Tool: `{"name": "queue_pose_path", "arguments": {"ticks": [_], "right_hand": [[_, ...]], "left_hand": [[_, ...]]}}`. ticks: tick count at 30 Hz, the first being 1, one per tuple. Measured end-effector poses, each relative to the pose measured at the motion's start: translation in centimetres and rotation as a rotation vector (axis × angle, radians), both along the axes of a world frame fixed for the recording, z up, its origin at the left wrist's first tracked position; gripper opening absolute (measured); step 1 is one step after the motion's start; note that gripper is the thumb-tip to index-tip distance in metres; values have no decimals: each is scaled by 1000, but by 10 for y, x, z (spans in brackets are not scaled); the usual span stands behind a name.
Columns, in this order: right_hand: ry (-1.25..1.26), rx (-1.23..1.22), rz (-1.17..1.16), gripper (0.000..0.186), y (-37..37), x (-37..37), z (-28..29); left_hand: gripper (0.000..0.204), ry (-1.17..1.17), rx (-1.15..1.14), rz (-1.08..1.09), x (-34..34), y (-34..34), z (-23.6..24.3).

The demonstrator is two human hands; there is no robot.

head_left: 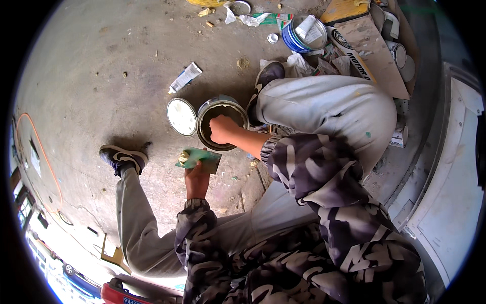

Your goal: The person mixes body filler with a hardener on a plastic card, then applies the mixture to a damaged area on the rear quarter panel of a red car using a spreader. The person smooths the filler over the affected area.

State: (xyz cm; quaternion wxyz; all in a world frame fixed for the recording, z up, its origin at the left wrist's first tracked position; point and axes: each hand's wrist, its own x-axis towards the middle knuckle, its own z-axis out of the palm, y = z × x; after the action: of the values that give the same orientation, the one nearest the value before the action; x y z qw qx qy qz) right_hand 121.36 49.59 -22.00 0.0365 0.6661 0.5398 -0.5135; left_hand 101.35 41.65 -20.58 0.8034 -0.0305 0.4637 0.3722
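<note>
My left hand (197, 182) grips a flat green spreader (206, 160), thumb on top, held level just in front of an open can. On the spreader's left end sits a dab of yellowish putty (184, 156). My right hand (223, 129) reaches into the round metal can (201, 133) with its fingers curled closed. Whatever those fingers hold is hidden inside the can. Putty-coloured residue coats the can's inner wall. A round whitish lid (181, 117) leans against the can's left side.
A white and blue tube (185, 77) lies on the concrete beyond the lid. Farther right stand a blue-rimmed tin (302, 34) and a cardboard box (367, 50) amid scraps. My shoes flank the can. A white vehicle panel (445, 167) is at the right.
</note>
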Motion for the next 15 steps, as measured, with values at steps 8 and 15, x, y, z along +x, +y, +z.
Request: {"name": "queue_pose_path", "arguments": {"ticks": [8, 15], "right_hand": [[-63, 78, -251, 18, -5, 0, -10], [-53, -31, -188, 21, 0, -6, -18]], "left_hand": [[37, 21, 56, -67, 12, -3, -13], [38, 38, 59, -87, 3, -9, -15]]}}
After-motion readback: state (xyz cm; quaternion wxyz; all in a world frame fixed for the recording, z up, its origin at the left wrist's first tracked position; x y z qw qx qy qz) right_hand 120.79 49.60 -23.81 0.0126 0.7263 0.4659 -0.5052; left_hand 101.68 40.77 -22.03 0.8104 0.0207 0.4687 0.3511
